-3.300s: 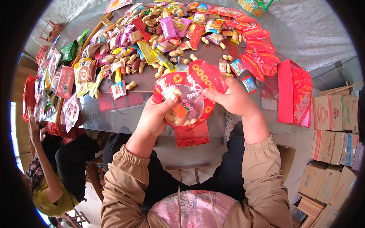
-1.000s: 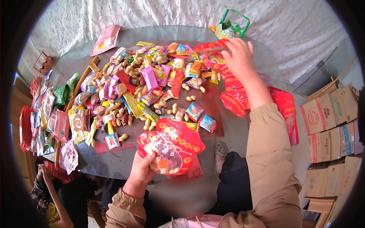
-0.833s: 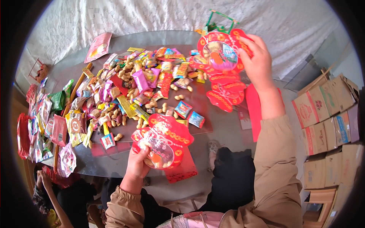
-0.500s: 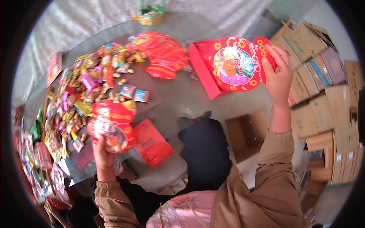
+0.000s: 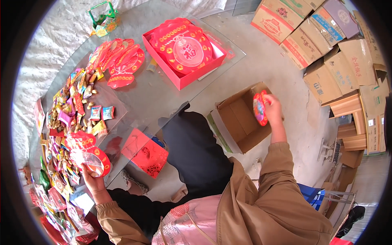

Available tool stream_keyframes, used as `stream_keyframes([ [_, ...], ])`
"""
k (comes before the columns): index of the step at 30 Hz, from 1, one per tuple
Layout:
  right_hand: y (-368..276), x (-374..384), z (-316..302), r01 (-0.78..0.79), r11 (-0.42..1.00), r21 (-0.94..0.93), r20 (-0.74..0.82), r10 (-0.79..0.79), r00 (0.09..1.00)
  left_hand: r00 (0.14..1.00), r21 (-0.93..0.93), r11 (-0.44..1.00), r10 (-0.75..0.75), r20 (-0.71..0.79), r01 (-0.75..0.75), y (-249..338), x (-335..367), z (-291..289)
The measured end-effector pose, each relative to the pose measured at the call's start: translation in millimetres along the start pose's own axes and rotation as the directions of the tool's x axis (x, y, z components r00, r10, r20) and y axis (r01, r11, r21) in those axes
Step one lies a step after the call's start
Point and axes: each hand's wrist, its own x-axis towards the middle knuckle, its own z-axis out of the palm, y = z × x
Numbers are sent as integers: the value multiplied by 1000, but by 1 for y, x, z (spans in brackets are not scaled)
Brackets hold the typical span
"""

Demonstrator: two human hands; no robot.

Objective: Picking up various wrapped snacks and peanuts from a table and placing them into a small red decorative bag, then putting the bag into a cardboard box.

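Swung right and down: right hand with its filled red pouch with scalloped edges and a round clear window, half a second ago held up over the red rectangular cardboard box, now at the far-right side of the open brown corrugated carton on the floor. Thumb and fingers pinch the pouch by its right edge; it tilts, nearly edge-on to me. Cannot tell whether it hangs above the rim or dips inside. Red box, uncovered by the move, shows flat red pouches stacked in it. Left hand pinches a second red pouch with a clear window low, beside the candy-and-peanut heap; its contents are lost in glare. My reading: one pouch is at the put-away stage, not yet released; the other waits.
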Motion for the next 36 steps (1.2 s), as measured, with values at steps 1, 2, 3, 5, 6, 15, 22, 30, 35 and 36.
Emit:
stream_keyframes([
  [1,10,-12,9,-13,1000,-18,52,14,999,999,-6,1000,-28,-19,28,1,-1,8],
  [2,19,-23,21,-26,999,-36,102,29,994,999,17,1000,-22,-23,23,1,0,15],
  [3,29,-34,39,-67,997,-34,162,72,984,999,13,999,-37,-26,37,2,1,16],
  [5,36,-56,76,-197,977,79,239,173,955,996,15,996,-90,12,89,8,-1,17],
  [6,36,-64,93,-281,941,188,259,228,938,990,21,992,-127,57,126,12,-3,18],
  [15,35,-78,194,-271,946,179,518,144,843,956,110,994,32,-290,0,14,-5,31],
  [22,83,-98,259,-598,741,304,631,314,710,989,96,993,-62,-136,75,11,18,-6],
  [30,62,-116,273,-245,881,404,564,-30,825,973,150,985,-47,-228,83,22,8,0],
  [35,85,-118,274,-641,707,299,578,400,711,980,150,986,-50,-192,80,33,1,9],
  [36,97,-120,272,-637,711,297,570,403,716,986,132,987,-67,-156,88,29,5,10],
])
